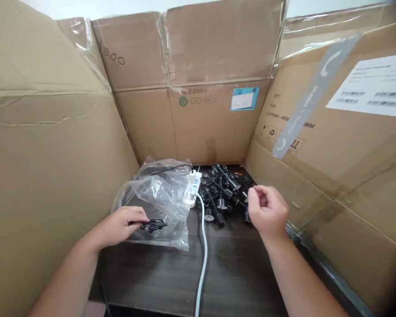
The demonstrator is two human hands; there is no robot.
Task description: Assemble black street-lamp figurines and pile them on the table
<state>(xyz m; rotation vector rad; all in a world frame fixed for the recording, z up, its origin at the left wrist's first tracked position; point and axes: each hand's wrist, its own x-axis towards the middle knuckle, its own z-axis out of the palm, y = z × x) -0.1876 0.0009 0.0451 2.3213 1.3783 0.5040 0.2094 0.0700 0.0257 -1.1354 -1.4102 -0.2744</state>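
Observation:
My left hand [127,223] pinches a small black pointed piece [155,225] between thumb and fingers, above a clear plastic bag [152,193]. On the right, my right hand [269,209] is closed, fingertips curled to the thumb, at the right edge of a pile of black parts [221,193]. Whatever it may hold is hidden. Many of the piled parts have a short cylindrical body with a pale round end, and some have thin stems. The inside of the bag is hard to make out.
A white power strip [194,187] stands between bag and pile, its white cable [203,255] running to the front edge of the dark table [237,268]. A black cord [171,168] crosses the bag. Tall cardboard panels [211,127] wall in the left, back and right.

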